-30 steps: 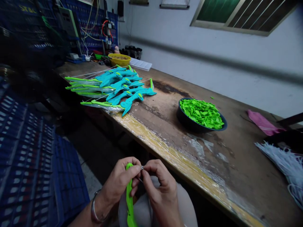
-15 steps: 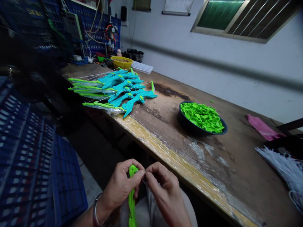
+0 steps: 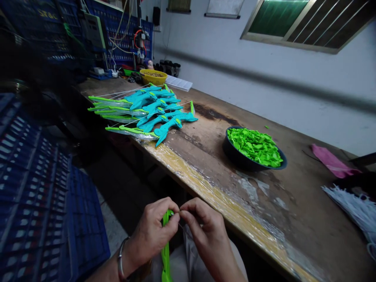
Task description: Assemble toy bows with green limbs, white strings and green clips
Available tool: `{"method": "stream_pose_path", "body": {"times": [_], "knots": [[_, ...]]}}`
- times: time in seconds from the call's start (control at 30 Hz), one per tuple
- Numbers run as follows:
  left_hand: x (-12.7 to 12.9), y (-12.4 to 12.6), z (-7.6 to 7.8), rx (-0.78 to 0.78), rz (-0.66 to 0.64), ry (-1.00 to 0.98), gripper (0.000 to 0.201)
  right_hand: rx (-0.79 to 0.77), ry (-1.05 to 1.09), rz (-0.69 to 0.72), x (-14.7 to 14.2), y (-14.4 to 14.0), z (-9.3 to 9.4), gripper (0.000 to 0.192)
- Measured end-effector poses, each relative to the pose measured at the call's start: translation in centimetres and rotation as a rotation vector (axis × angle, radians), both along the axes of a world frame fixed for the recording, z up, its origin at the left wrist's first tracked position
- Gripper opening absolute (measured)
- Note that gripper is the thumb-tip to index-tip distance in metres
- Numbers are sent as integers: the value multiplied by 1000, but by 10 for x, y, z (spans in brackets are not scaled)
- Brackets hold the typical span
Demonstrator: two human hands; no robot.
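Both hands have shifted slightly right, staying below the worktop (image 3: 205, 156) edge.
Left hand (image 3: 152, 231) grips the green bow limb (image 3: 166, 250) upright; right hand (image 3: 202, 231) pinches a thin string at its tip.

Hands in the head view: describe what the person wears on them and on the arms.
Both are bare, with no gloves or rings visible. The left hand has a thin silvery metal bangle round its wrist, and that forearm shows no sleeve. The right hand has nothing on its wrist as far as the frame shows.
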State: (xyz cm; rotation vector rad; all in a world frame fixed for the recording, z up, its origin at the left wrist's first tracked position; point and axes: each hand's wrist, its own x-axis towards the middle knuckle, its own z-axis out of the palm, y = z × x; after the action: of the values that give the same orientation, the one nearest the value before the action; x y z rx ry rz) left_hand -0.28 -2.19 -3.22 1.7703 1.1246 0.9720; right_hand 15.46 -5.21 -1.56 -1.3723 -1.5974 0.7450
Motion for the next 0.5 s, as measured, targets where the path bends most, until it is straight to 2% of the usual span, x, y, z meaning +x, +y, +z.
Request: {"method": "stream_pose_path", "body": {"times": [0.1,0.17,0.3,0.5], "knots": [[-3,-1,-1,-249,-50,-84,13,80,12,-2,-3,-4,-7,15],[-5,0,-2,-404,-97,-164,18,80,28,16,-4,-5,-7,16],[-8,1,-6,-535,-166,-322,25,27,67,34,-6,-7,-3,15],[-6,-1,-17,-787,-245,-664,31,90,-40,107,-5,-9,-3,18]]}}
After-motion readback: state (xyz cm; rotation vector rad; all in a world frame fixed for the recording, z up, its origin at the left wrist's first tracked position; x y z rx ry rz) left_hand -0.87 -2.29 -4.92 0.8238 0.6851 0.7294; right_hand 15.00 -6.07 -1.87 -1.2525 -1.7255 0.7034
